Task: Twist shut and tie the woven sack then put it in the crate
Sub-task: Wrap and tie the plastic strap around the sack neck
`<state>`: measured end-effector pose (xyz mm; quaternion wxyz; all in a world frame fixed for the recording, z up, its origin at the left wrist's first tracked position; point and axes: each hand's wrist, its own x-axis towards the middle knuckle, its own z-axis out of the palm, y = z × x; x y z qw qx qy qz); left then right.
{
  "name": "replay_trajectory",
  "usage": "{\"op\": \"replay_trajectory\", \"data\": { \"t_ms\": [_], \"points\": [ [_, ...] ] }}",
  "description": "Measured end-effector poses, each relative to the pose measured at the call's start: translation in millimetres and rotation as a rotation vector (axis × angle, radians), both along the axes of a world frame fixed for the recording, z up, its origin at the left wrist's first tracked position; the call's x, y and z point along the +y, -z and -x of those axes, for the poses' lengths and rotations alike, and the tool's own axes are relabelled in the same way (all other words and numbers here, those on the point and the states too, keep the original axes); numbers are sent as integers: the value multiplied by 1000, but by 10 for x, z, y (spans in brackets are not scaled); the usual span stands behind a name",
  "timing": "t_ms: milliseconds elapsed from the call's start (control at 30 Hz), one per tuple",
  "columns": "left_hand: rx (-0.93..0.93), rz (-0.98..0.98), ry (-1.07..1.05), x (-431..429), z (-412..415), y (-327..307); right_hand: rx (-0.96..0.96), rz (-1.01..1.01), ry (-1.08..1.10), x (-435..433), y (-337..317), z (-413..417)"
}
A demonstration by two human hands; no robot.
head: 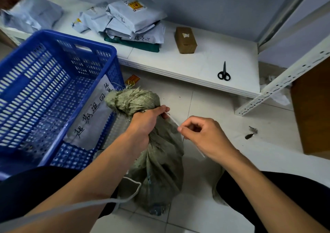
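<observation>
Crate (blue) beside sack; left hand grips its neck.

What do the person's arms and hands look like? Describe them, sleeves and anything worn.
Both forearms are bare to the frame's edge; no sleeves, gloves, watch or rings show. The left hand and right hand have short nails. Dark trousers cover the legs below the arms.
</observation>
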<state>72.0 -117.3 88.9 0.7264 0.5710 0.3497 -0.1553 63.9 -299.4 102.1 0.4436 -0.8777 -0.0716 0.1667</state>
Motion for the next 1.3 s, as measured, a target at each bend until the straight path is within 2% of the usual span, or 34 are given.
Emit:
{"op": "replay_trajectory", "data": {
  "t_ms": [100, 200, 333, 467, 600, 867, 1033, 1167, 1300],
  "points": [
    [3, -13, 15, -47, 35, -21, -138, 70, -17, 63, 34, -12],
    [-6, -19, 21, -97, 68, -38, -157, 128, -30, 96, 58, -18],
    [-22, -12, 21, -91, 66, -40, 18, 64, 14, 123, 18, -26],
    [17, -44, 25, -50, 70, -52, 374, -261, 21, 121, -130, -41],
    [32, -142, 36, -81, 99, -132, 503, -371, -57, 150, -207, 2],
    [-65, -448, 105, -134, 116, -175, 397, -449, 56, 275, -88, 76],
    [-73, -402, 128, -161, 137, -154, 329, -426, 82, 372, 14, 139],
    [-10, -241, 65, -134, 138, -176, 303, -439, 115, 426, 111, 189],
    [73, -138, 18, -103, 120, -176, 276, -370, 97, 468, 202, 239]
  ]
}}
